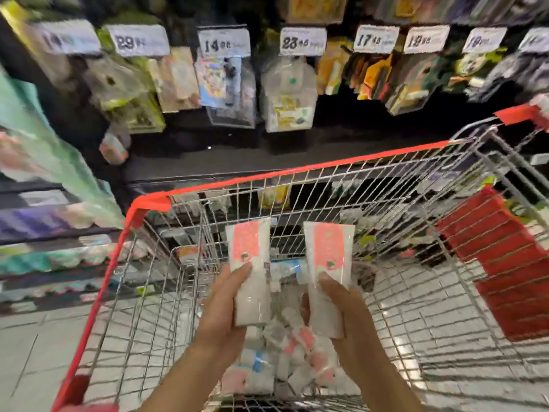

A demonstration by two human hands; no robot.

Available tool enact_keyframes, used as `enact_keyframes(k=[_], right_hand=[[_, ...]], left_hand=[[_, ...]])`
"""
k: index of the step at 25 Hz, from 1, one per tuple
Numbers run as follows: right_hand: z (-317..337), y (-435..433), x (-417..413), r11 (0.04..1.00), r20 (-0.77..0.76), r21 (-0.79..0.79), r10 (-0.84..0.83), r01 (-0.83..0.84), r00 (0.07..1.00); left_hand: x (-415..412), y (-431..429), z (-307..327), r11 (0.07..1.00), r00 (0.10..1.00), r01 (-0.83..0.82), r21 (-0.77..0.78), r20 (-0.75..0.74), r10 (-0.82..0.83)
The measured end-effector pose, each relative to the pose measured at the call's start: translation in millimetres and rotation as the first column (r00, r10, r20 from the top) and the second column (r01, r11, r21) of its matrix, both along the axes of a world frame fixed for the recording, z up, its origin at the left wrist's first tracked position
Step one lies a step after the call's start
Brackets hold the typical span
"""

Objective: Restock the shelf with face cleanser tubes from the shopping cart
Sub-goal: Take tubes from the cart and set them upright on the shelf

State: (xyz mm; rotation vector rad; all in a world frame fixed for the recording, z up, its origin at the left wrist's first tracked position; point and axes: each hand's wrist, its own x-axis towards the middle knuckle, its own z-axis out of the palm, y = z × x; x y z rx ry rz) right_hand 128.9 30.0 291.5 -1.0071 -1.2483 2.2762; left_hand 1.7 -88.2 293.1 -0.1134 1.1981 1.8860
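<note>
A store aisle fills the view, blurred throughout. A dark shelf wall (pixel 184 162) runs across the top, hung with packaged goods in rows, and white price tags (pixel 303 41) stand in a line above them. To the left, lower shelves carry green, pink and purple packs too smeared to tell apart. Pale floor tiles (pixel 29 352) show below.

A wire shopping cart (pixel 297 173) with a red rim takes up the lower middle and right, its far end close to the shelf wall. A red plastic flap (pixel 505 263) hangs on the cart's right side. In the bottom of the basket lies a loose pile of tubes (pixel 297 352), white with pink and some blue patches, heaped against one another.

Both forearms reach in over the near edge. The left hand (pixel 222 304) is curled round the lower part of the left tube (pixel 251 263), thumb lying on its front. The right hand (pixel 347 310) grasps the right tube (pixel 328 263) the same way, low down, with fingers wrapped behind. Each tube is white with a pink label on its upper half and stands roughly upright, flat end up. The two are side by side with a gap between them, above the pile and inside the cart's basket.
</note>
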Motion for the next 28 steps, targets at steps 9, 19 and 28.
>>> enact_keyframes(k=[9,19,28], right_hand=[[19,-86,-72,0.852,-0.039,-0.035,0.521,-0.522,0.853],[30,-297,-136,0.57,-0.084,-0.085,0.813,-0.817,0.576],[29,-478,-200,0.482,-0.137,-0.094,0.861,-0.871,0.49]], left_hand=[[26,-149,16,0.817,0.791,-0.571,-0.083,-0.323,0.52],[32,-360,10,0.446,0.471,-0.88,-0.164,-0.429,0.771],[-30,-536,24,0.396,0.445,-0.895,-0.207,-0.489,0.75]])
